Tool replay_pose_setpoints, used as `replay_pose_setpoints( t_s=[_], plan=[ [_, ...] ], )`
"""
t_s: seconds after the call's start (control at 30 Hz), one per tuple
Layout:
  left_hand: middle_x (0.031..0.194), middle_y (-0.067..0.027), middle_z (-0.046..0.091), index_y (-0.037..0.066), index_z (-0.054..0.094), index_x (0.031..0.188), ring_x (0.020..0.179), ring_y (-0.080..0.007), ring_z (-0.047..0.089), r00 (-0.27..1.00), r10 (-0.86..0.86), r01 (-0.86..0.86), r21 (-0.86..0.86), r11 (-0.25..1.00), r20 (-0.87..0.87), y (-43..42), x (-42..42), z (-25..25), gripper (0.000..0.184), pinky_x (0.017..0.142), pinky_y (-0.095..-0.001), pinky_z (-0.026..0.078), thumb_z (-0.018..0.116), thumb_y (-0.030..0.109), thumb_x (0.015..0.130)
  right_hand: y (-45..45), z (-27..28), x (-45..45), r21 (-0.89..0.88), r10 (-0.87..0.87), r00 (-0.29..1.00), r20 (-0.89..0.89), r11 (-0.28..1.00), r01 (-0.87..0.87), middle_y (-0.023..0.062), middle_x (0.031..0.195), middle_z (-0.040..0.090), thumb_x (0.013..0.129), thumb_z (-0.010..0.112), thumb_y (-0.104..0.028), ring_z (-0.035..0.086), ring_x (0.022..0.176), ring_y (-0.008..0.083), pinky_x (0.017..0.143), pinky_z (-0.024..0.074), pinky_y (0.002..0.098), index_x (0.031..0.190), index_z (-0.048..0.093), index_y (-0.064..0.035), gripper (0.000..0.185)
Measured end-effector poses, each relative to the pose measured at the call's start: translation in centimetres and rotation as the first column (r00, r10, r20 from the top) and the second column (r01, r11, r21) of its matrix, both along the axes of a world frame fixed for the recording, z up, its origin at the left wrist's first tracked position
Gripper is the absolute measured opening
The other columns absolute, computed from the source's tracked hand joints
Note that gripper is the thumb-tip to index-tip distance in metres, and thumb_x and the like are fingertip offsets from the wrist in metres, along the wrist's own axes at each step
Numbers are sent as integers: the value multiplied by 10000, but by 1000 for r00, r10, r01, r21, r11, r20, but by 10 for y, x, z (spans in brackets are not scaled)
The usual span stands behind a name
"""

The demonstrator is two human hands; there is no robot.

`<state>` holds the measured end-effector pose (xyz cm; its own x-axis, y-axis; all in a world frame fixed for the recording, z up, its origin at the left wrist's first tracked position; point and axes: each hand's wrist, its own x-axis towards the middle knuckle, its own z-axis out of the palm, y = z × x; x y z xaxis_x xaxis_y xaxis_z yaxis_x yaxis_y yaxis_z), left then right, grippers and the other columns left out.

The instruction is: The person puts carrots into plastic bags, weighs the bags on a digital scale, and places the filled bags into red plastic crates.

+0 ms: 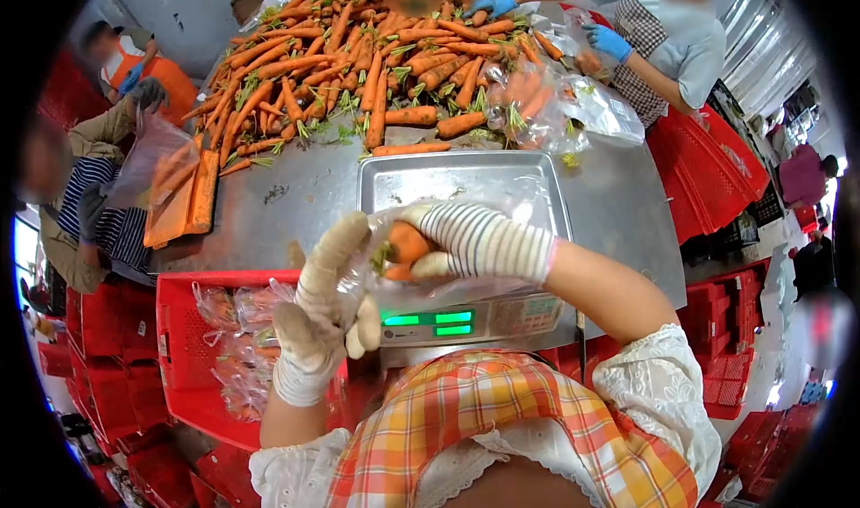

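Both of my hands wear pale gloves in front of a metal scale tray [546, 169]. My right hand [479, 239], in a striped glove, is closed round carrots [408, 244] whose thick ends face left, inside or against a clear plastic bag [528, 205]. At the bag's left end my left hand [322, 297] has its fingers bent, with the plastic between them. Below the hands, the scale's display [428, 323] glows green. A large heap of carrots [358, 69] covers the far part of the metal table [287, 212].
A red crate [184, 374] with bagged carrots [246, 342] stands at the lower left. An orange board [193, 203] lies on the table's left edge. Co-workers stand at left and upper right, one with blue gloves [609, 42]. Red crates [703, 172] line the right side.
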<state>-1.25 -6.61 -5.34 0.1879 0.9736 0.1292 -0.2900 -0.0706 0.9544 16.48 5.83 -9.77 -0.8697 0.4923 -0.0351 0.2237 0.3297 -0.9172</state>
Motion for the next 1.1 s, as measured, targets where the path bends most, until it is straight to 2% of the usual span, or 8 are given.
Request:
replay_pose_setpoints(
  t_s=[0.17,0.33,0.43,0.53,0.7,0.77,0.9,1.1],
  plan=[
    [1381,-204,389,42,256,1417,508,-47,526,993,13,-7,54,999,-113,-4,-2,-7,1089,378,-131,352,301,855,694,0,-6,48,529,-234,900,367,849,5,185,1097,581,697,651,-27,546,1030,359,871,453,391,1212,519,-87,535],
    [1387,-199,382,52,245,1423,553,-95,580,995,-86,88,-39,995,46,5,5,-10,1100,383,-144,380,314,858,678,-8,10,110,405,-354,463,813,914,-12,194,966,628,749,603,-60,593,903,358,787,489,380,1145,579,-118,401],
    [1418,-154,355,87,226,1436,637,-131,592,960,-261,253,-93,963,-98,12,21,-6,1077,443,-184,434,352,846,682,-17,-16,135,458,-441,747,498,865,205,186,897,643,768,583,-98,605,842,364,742,498,387,1075,615,-106,308],
    [1479,-144,225,74,175,1447,716,-32,511,939,-343,345,-136,929,39,15,22,-2,1098,593,-169,437,486,773,658,-9,-20,143,458,-395,664,635,885,88,196,932,648,793,572,-161,619,868,350,772,497,399,1081,603,-62,306],
    [1490,-114,230,61,211,1440,671,-56,495,973,-227,228,-232,945,32,15,27,3,1075,571,-178,421,702,588,642,-28,-6,143,-108,-607,787,112,779,617,129,790,631,813,578,-205,611,715,211,697,495,307,1103,568,-36,335],
    [1491,-102,242,53,227,1436,652,-73,495,958,-258,271,-106,957,123,17,26,-2,1069,557,-187,418,763,453,602,-33,9,138,19,-622,756,204,774,632,133,799,637,824,567,-204,621,727,231,702,496,320,1108,567,-40,328],
    [1496,-111,230,51,223,1437,653,-85,502,975,-220,223,-161,961,35,16,25,1,1042,553,-193,415,774,336,601,-28,14,129,539,-676,599,428,724,431,147,796,649,848,563,-272,640,742,283,689,513,361,1063,587,-74,294],
    [1514,-109,177,37,207,1439,700,-94,518,912,-403,403,22,915,74,12,18,-8,1091,612,-212,427,809,224,549,-3,-31,123,515,-494,362,790,856,44,172,809,653,831,553,-273,636,788,350,689,519,418,1000,620,-77,267]
  ],
)
